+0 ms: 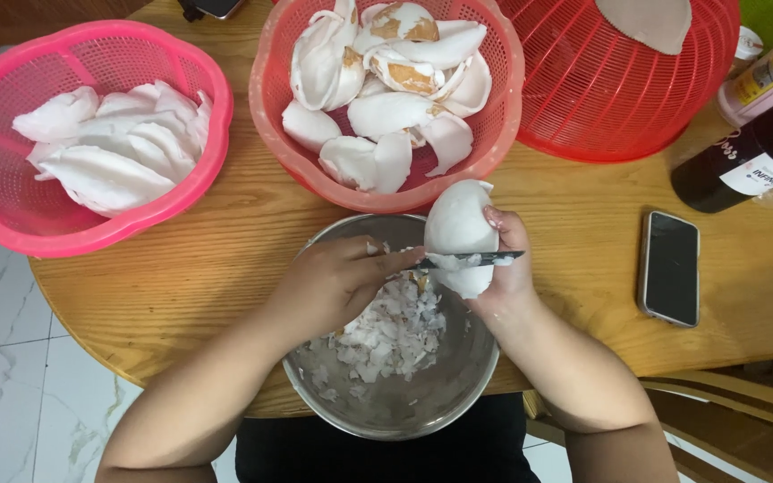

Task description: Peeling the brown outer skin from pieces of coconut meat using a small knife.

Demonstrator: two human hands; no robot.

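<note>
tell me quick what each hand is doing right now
Left hand: closed on a knife.
Right hand: closed around a white coconut piece.

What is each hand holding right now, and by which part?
The right hand cups a white coconut piece from its right side. The left hand holds a knife by its handle end, blade laid across the piece.

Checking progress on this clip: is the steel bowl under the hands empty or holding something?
Holding something: the steel bowl has a heap of white shavings covering part of its bottom, below the coconut piece.
</note>
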